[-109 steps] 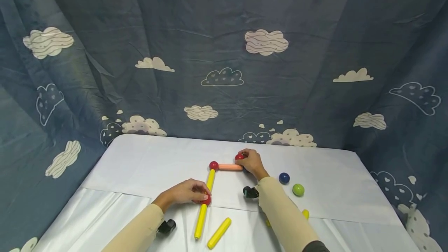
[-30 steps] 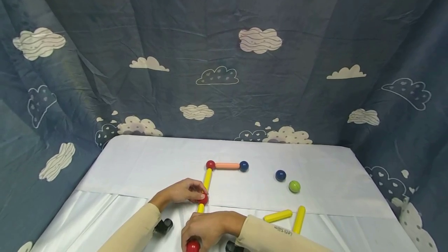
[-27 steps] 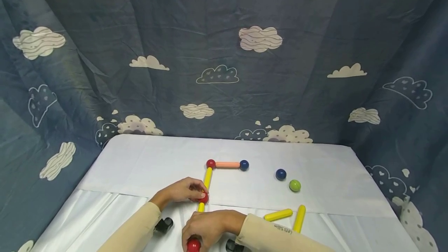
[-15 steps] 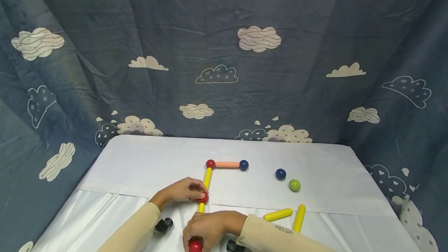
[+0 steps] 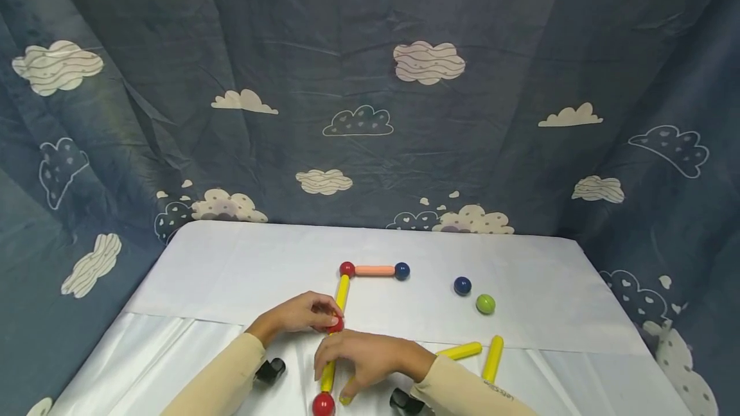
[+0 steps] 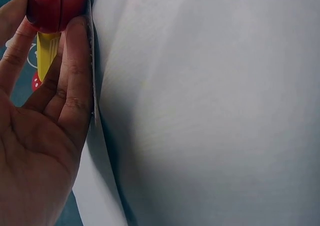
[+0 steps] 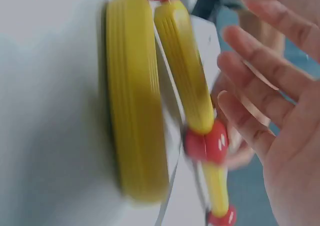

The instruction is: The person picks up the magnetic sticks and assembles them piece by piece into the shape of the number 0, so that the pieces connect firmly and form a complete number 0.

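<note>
The left hand (image 5: pixel 297 313) pinches the middle red ball (image 6: pixel 56 6) between thumb and fingers as the right hand (image 5: pixel 370 355), fingers spread, hovers over a loose yellow rod (image 7: pixel 135 100) toward the white-covered table's (image 5: pixel 520 268) near side, any contact unclear. The rod looks light, stiff and smooth, likely best taken at mid-length, while the stretch from the peach rod (image 5: pixel 374 271) to the table's far left corner appears to offer room to move.

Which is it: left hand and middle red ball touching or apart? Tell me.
Touching: in the left wrist view, the left hand has fingers against the middle red ball.
</note>
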Demonstrator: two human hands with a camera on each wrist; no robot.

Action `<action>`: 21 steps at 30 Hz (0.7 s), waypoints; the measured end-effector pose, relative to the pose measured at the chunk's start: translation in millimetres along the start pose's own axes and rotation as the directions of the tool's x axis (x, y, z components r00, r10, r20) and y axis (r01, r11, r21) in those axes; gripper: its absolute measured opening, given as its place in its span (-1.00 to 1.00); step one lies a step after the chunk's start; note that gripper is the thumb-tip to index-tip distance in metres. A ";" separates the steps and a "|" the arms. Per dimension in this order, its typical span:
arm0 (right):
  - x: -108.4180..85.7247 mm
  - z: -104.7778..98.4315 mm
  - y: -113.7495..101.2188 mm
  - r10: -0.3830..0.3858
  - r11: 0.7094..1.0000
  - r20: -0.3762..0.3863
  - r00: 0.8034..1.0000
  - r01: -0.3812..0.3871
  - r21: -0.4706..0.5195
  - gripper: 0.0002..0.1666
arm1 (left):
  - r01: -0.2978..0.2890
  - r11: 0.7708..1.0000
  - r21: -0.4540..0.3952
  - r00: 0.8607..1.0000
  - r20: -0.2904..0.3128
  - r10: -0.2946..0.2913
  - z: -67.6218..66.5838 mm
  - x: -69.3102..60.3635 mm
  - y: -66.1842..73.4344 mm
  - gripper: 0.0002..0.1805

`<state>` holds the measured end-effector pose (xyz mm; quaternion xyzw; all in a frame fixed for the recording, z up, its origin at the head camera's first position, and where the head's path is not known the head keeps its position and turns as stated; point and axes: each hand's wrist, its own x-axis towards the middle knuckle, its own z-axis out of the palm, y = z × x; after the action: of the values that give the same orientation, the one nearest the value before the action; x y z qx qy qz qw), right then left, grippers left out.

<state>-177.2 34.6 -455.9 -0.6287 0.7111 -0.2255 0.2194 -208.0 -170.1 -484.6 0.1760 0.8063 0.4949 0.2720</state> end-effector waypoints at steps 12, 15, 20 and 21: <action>-34.3 10.6 14.6 0.271 0.956 -0.120 0.955 -0.252 0.150 -0.66 | 0.016 1.000 0.019 1.000 -0.015 -0.015 -1.3 -1.5 1.1 -0.81; -32.5 16.3 14.6 0.288 0.956 -0.096 0.953 -0.280 0.088 -0.69 | 0.011 1.000 0.014 1.000 -0.014 -0.011 -1.0 -1.2 0.8 -0.81; -31.3 21.6 12.7 0.312 0.949 -0.076 0.947 -0.307 0.066 -0.75 | 0.022 1.000 0.003 1.000 -0.015 -0.022 1.3 -0.9 1.0 -0.81; -31.3 22.2 12.2 0.310 0.950 -0.076 0.948 -0.306 0.062 -0.76 | 0.025 1.000 0.005 1.000 -0.017 -0.025 1.7 -0.9 1.1 -0.81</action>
<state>-170.1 66.0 -480.1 -0.4944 0.8034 -0.2323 0.2369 -206.2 -168.9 -484.0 0.1624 0.8120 0.4907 0.2710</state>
